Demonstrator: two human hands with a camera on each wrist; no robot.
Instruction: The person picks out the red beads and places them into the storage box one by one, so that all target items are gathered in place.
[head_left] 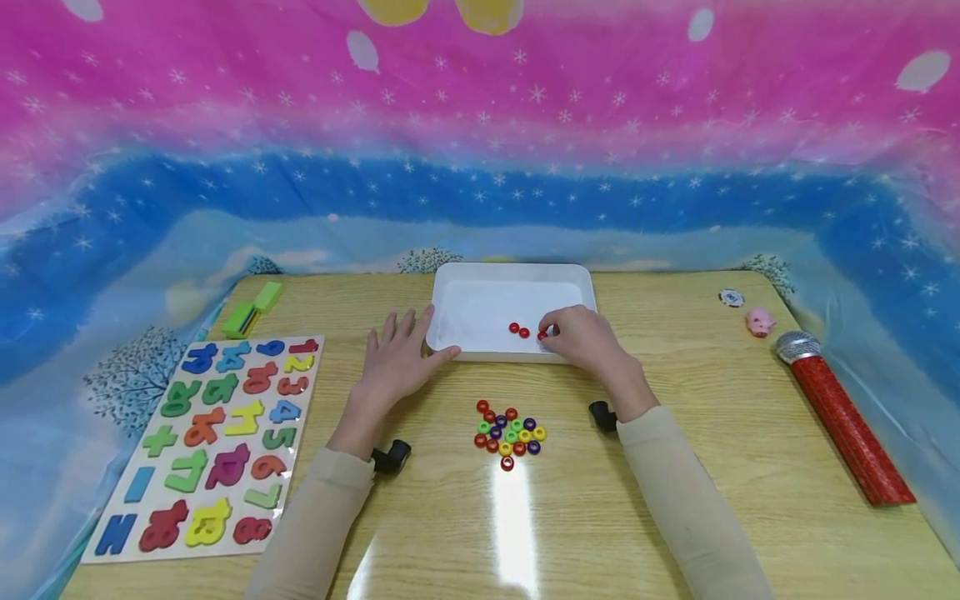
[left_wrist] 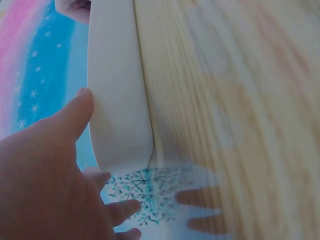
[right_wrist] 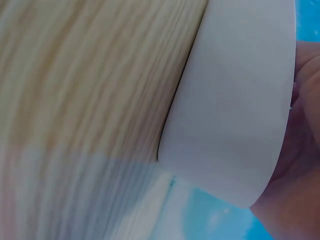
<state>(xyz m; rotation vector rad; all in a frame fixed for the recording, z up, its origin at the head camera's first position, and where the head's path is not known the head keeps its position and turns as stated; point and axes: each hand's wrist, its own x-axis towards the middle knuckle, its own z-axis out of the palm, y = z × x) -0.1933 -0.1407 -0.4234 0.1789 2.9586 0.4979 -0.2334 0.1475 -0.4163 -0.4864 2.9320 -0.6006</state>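
A white tray [head_left: 480, 300] lies at the back middle of the table. My right hand [head_left: 591, 340] reaches over its front right part and pinches a red bead [head_left: 542, 335] low inside it. Just left of those fingertips, two red beads [head_left: 523, 332] lie close together on the tray floor. My left hand [head_left: 397, 358] is spread at the tray's front left corner, its thumb tip [left_wrist: 85, 97] right at the rim. In the right wrist view the tray wall [right_wrist: 230, 100] hides the fingertips and the bead.
In front of the tray lies a loose group of red, yellow, green and purple ring beads [head_left: 516, 437]. A number puzzle board [head_left: 303, 450] and green blocks [head_left: 240, 319] are at left. On the right are a red microphone [head_left: 847, 417], a pink pig figure [head_left: 760, 322] and a chip [head_left: 731, 297].
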